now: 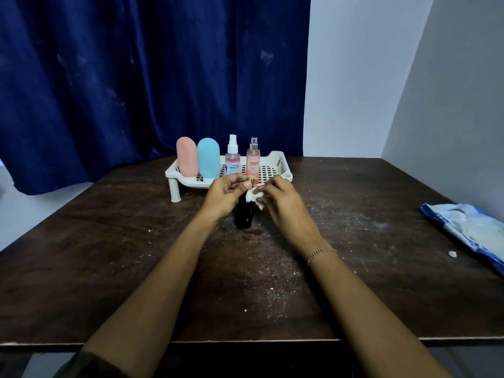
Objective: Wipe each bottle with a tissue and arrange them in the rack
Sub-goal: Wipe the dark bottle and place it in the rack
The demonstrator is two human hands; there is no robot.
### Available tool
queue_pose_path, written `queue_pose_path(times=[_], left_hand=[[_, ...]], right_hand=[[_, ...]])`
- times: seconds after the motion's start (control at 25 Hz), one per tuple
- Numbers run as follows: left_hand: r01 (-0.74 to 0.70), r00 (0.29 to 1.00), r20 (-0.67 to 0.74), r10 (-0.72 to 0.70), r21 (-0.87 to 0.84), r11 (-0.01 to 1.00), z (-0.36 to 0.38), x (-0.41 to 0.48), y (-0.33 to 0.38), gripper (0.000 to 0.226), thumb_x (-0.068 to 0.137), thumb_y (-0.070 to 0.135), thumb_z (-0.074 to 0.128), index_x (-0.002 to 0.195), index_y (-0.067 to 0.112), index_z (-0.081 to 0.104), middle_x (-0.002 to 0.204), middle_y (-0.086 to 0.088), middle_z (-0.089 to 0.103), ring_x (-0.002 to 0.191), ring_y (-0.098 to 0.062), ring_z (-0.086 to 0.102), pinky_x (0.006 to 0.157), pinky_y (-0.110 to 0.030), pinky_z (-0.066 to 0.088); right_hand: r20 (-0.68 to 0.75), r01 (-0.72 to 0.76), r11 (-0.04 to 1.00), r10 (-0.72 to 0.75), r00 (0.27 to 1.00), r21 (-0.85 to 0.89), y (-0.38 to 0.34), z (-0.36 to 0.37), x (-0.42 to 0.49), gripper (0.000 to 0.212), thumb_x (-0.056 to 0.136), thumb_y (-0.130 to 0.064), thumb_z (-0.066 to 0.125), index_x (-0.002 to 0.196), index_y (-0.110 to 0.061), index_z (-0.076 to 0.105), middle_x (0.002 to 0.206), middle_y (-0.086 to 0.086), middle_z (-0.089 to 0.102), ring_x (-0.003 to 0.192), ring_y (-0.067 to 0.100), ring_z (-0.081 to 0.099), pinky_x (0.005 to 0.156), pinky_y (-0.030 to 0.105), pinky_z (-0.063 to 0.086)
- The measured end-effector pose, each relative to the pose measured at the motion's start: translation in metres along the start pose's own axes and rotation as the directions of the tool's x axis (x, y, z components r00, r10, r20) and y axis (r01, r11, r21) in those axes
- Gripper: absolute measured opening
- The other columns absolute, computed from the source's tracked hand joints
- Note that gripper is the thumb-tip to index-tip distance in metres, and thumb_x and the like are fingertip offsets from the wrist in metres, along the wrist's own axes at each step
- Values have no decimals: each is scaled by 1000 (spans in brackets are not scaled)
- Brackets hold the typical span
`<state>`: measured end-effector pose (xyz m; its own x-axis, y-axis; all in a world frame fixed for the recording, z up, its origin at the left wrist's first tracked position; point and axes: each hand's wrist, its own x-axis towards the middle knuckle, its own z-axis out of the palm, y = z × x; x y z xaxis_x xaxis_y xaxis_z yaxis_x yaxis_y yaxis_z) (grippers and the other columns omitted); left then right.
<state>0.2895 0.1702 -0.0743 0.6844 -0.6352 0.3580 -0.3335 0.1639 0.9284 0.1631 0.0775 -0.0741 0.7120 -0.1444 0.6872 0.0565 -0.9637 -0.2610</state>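
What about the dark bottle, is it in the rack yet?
No, the dark bottle is in front of the rack, its top held by the left hand while the right hand holds a tissue against it.

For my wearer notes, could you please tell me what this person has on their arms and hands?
Both forearms are bare. The right wrist carries a thin, pinkish beaded bracelet. A dark green sleeve edge shows high on the left arm. The left hand and right hand show no gloves.
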Motion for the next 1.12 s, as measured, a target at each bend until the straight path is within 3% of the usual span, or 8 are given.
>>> queue_pose_path(times=[0.08, 0.2, 0.28, 0.6, 0.8, 0.88, 1.0, 1.12], left_hand=[[23, 1000, 7, -23, -5, 1000, 0, 0, 0, 24, 91, 3, 52, 114, -4, 59, 81, 3, 62, 64, 7, 58, 61, -5, 43], [30, 999, 26, -29, -32, 999, 2, 1, -2, 23, 94, 3, 47, 114, -3, 57, 95, -7, 63, 89, -11, 59, 88, -22, 47], [31, 999, 8, -31, -46, 998, 3, 1, -3, 19, 96, 3, 44, 108, 3, 58, 103, -10, 61, 99, -18, 56, 95, -31, 43], [25, 999, 27, -23, -73, 997, 6, 0, -1, 17, 96, 3, 42, 104, 5, 57, 104, -10, 61, 95, -14, 57, 91, -24, 44], [72, 997, 12, -71, -102, 992, 5, -2, 0, 23, 99, 8, 38, 90, 16, 58, 98, -4, 62, 99, -17, 56, 96, -31, 41], [94, 995, -15, -95, -54, 994, 6, -2, 0, 23, 99, 8, 36, 92, 15, 57, 105, -6, 59, 103, -17, 51, 93, -31, 39], [68, 998, -9, -70, -104, 992, 8, -1, -2, 27, 99, 5, 35, 88, 17, 56, 94, -5, 60, 99, -21, 52, 96, -36, 40], [49, 999, 2, -49, -127, 991, 11, -3, -1, 28, 99, 3, 34, 86, 18, 55, 88, -1, 59, 89, -16, 54, 87, -28, 44]], right_hand=[[6, -40, 999, 40, 999, -4, 3, 0, 0, 21, 90, -10, 56, 108, -2, 62, 104, 7, 53, 101, 20, 52, 90, 37, 49], [5, 10, 1000, -10, 1000, 4, -2, -1, 0, 20, 90, -9, 57, 108, -3, 63, 103, 8, 54, 99, 22, 52, 88, 36, 49], [39, 70, 998, -70, 997, 9, -6, 1, 0, 22, 90, -9, 56, 110, -4, 63, 104, 10, 53, 99, 23, 51, 87, 33, 47], [-41, 85, 996, -85, 996, -2, -10, 2, 0, 21, 83, -4, 63, 104, 0, 64, 102, 12, 61, 93, 26, 59, 83, 32, 49], [89, 19, 999, -23, 996, 44, -9, 4, -3, 16, 81, -3, 65, 97, -3, 67, 106, 9, 62, 101, 23, 59, 90, 22, 42], [141, 48, 998, -51, 989, 29, -9, 4, -3, 16, 81, -5, 66, 97, -3, 68, 107, 10, 62, 104, 25, 59, 94, 30, 46], [33, 52, 998, -51, 998, -30, -13, 6, -1, 18, 82, -7, 66, 99, -1, 67, 101, 11, 60, 92, 25, 61, 83, 33, 50], [-18, 29, 1000, -28, 999, 5, -14, 6, 0, 17, 82, -8, 66, 98, -2, 67, 100, 9, 59, 89, 23, 61, 81, 29, 49]])
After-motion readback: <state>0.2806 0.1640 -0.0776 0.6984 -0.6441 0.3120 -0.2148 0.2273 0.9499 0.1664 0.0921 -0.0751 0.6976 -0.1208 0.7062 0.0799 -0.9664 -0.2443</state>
